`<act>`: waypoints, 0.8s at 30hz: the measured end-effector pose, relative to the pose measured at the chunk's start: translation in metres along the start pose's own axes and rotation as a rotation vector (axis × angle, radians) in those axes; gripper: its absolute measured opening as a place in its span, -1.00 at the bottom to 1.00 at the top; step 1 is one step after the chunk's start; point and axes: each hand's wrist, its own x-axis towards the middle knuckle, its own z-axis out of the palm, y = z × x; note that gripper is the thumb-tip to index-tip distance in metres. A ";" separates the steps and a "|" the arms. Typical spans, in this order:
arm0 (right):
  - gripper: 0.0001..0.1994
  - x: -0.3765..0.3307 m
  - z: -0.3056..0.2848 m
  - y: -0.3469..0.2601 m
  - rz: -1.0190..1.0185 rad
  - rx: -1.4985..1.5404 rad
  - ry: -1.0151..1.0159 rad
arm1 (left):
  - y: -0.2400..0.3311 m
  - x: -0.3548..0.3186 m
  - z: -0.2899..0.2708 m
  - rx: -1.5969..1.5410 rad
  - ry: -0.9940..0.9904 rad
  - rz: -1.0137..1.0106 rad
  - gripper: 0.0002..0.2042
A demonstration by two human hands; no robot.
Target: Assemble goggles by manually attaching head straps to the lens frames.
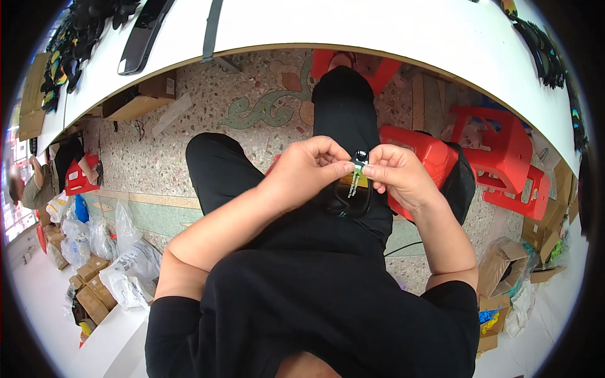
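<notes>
- A pair of black sunglasses [348, 196] is held over the lap of a seated person dressed in black, below the curved edge of the white table [403, 28].
- A small green and yellow tag [359, 176] is seen on the upper part of the sunglasses, between the two hands.
- The left hand [307, 171] is closed, with thumb and forefinger pinched on the left edge of the tag; the sunglasses hang just below and to the right of its fingertips.
- The right hand [397, 175] is likewise closed, with its fingertips pinched on the right edge of the tag; the sunglasses lie just below and to the left of it.
- Both hands are nearly touching each other across the tag.
- Red plastic stools [498, 157] are noted under the table, to the right of the sunglasses.
- Cardboard boxes [504, 264] are recorded on the floor, lower right of the sunglasses.
- Clear plastic bags [123, 258] and further boxes are noted far left of the sunglasses.
- More dark glasses [69, 44] are laid out on the table, well above and left of the sunglasses.
</notes>
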 end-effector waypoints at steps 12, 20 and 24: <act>-0.83 0.021 -0.015 -0.011 0.200 0.085 -0.428 | 0.014 0.027 -0.015 -0.241 -0.452 -0.278 -0.88; -0.84 0.031 -0.015 -0.012 0.262 0.052 -0.447 | 0.021 0.029 -0.016 -0.086 -0.448 -0.284 -0.86; -0.82 0.031 -0.014 -0.019 0.257 -0.011 -0.419 | 0.020 0.028 -0.018 -0.111 -0.419 -0.293 -0.86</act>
